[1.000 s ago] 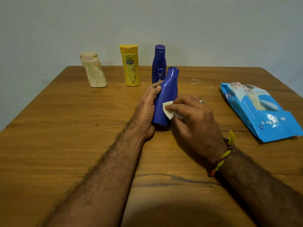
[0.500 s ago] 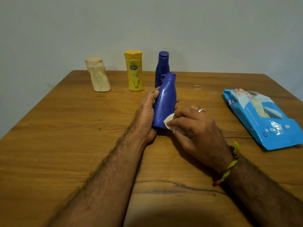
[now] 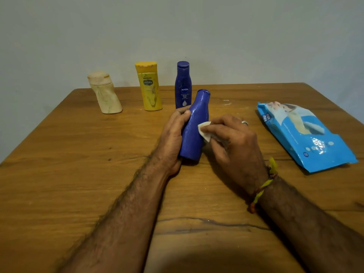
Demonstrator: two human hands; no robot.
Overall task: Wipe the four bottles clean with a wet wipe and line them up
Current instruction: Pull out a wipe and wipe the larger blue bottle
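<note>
The left hand (image 3: 173, 138) curls round the near blue bottle (image 3: 195, 127), thumb up against its shoulder, gripping it from the left side. The right hand (image 3: 234, 140) pinches a folded white wet wipe (image 3: 204, 132) between bent fingers and thumb and presses it against the bottle's right flank about halfway up. A ring (image 3: 244, 123) sits on one finger, and a yellow and brown thread band (image 3: 263, 187) circles that wrist.

The bottle stands near the middle of the wooden table (image 3: 69, 174), its base on or just above the board; I cannot tell which. Its long axis leans, the narrow capped neck pointing up and away toward the wall, tipped a little to the right. It is smooth plastic, waisted, wider at the foot.

Behind it, in a row along the far edge, stand three more: a cream bottle (image 3: 105, 93) with a twisted, slanted body on the left, a yellow bottle (image 3: 149, 86) with a flat cap, and an upright dark blue Nivea bottle (image 3: 183, 85) just behind the held one. They are spaced apart, none touching.

To the right lies a glossy blue wipes pack (image 3: 305, 134), flat, crinkled, angled toward the table's right edge. The grained tabletop shows a dark crack (image 3: 206, 221) between the forearms. Open board lies left of the arms and in front of the row.
</note>
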